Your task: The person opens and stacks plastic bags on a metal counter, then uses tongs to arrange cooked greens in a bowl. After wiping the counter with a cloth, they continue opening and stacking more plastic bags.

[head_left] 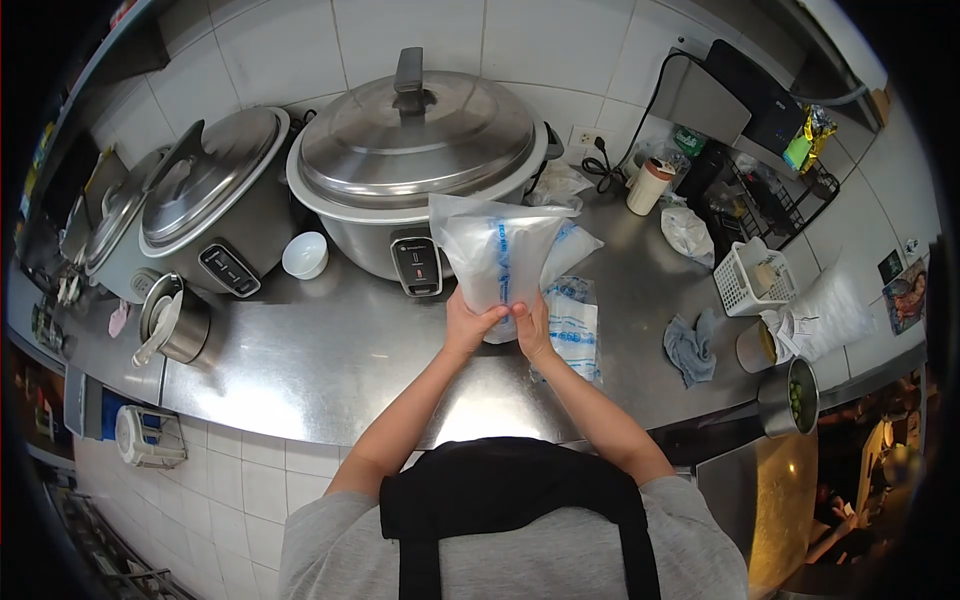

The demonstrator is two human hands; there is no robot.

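Both of my hands grip a stack of clear plastic bags (500, 250) with blue print, held upright over the steel counter (270, 360). My left hand (470, 325) is closed on its lower left side, the thumb across the front. On the lower right side, my right hand (532, 328) is closed too, its thumb near the other one. Behind the bags stands the large rice cooker (350, 235) with its lid on. A flat printed plastic pack (574, 335) lies on the counter just right of my right hand.
Left are a second rice cooker (215, 230), a white bowl (305, 256) and a steel pot (188, 335). Right are a blue-grey cloth (690, 348), a white basket (755, 282), a jar (650, 187) and a pot with green items (788, 398). The counter's front edge runs below my forearms.
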